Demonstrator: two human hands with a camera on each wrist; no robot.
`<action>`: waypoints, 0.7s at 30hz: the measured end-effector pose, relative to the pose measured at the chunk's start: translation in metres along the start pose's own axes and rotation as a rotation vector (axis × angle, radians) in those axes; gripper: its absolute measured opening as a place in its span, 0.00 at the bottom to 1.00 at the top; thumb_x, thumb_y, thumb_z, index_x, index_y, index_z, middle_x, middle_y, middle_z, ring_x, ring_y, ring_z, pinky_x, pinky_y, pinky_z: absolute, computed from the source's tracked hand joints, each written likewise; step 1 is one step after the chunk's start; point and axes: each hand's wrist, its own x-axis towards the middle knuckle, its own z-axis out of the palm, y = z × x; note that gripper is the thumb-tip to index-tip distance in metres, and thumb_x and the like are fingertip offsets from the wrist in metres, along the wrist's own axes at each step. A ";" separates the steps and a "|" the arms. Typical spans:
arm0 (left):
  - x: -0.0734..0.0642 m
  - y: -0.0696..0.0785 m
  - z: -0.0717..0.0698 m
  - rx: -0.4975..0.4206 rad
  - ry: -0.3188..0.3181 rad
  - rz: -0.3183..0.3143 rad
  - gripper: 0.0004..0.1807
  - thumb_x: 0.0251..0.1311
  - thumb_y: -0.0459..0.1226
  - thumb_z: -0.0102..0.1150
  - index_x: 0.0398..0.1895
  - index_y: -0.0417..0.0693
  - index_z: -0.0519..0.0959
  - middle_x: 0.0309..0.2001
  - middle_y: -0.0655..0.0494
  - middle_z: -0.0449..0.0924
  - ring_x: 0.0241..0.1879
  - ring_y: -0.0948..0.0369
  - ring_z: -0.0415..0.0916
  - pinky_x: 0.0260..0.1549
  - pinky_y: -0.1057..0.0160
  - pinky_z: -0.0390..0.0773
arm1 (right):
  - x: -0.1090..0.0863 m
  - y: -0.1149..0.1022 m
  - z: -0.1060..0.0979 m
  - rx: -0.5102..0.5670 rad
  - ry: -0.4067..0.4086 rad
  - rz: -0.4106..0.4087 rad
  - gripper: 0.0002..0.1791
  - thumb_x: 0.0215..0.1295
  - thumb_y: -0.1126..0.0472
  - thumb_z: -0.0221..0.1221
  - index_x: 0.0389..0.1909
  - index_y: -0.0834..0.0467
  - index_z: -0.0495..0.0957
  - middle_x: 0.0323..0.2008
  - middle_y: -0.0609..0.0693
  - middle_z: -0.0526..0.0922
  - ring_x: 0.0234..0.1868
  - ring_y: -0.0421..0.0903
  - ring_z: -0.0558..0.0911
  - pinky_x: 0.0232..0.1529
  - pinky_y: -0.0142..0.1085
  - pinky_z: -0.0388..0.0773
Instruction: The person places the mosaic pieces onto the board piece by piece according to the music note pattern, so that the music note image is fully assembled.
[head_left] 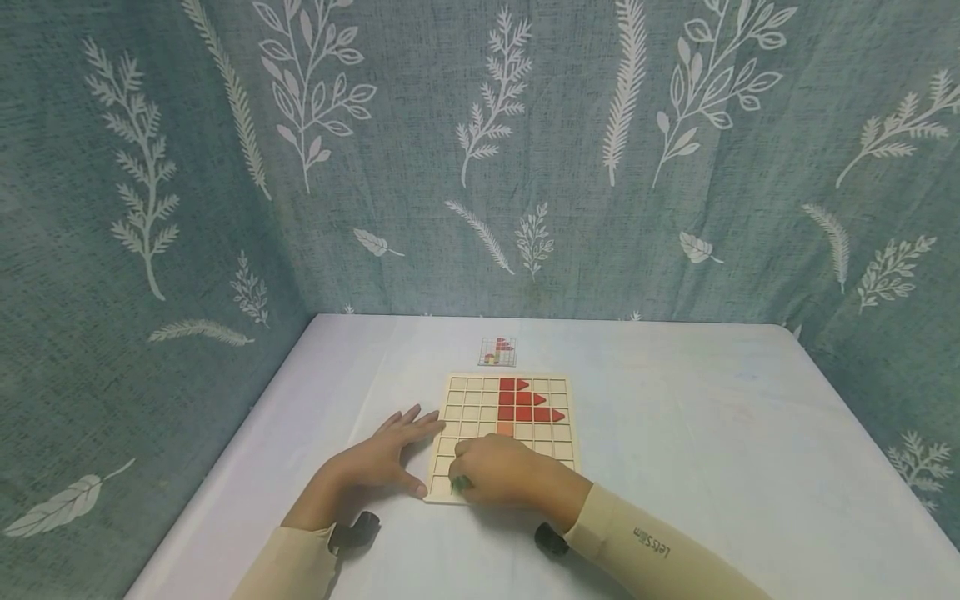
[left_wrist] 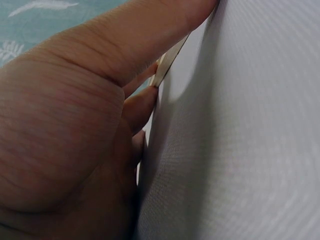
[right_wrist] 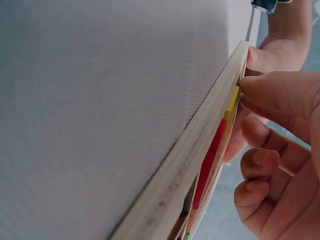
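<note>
A pale wooden grid board (head_left: 465, 400) lies on the table. Red pieces (head_left: 517, 398), some with pointed ends, fill cells in its upper middle, above an orange piece (head_left: 506, 428). My left hand (head_left: 378, 457) rests at the board's left edge, fingers spread, the thumb near the front left corner. Over the board's front part, my right hand (head_left: 498, 471) pinches a small green piece (head_left: 461, 483) with curled fingers; most of that piece is hidden. In the right wrist view, a yellow piece (right_wrist: 231, 104) sits on the board close to the fingertips.
Behind the board lies a small picture card (head_left: 497, 352) showing a grid with a similar red pattern. A white cloth covers the table (head_left: 675, 433). Patterned blue-green curtains (head_left: 570, 167) stand behind it and to its left.
</note>
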 end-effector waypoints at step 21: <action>-0.006 0.000 0.004 -0.037 -0.010 -0.018 0.61 0.31 0.61 0.74 0.75 0.56 0.60 0.76 0.53 0.49 0.75 0.47 0.32 0.70 0.42 0.32 | 0.001 -0.002 0.007 0.051 -0.030 -0.004 0.12 0.63 0.54 0.62 0.47 0.44 0.84 0.42 0.34 0.82 0.48 0.35 0.79 0.50 0.34 0.78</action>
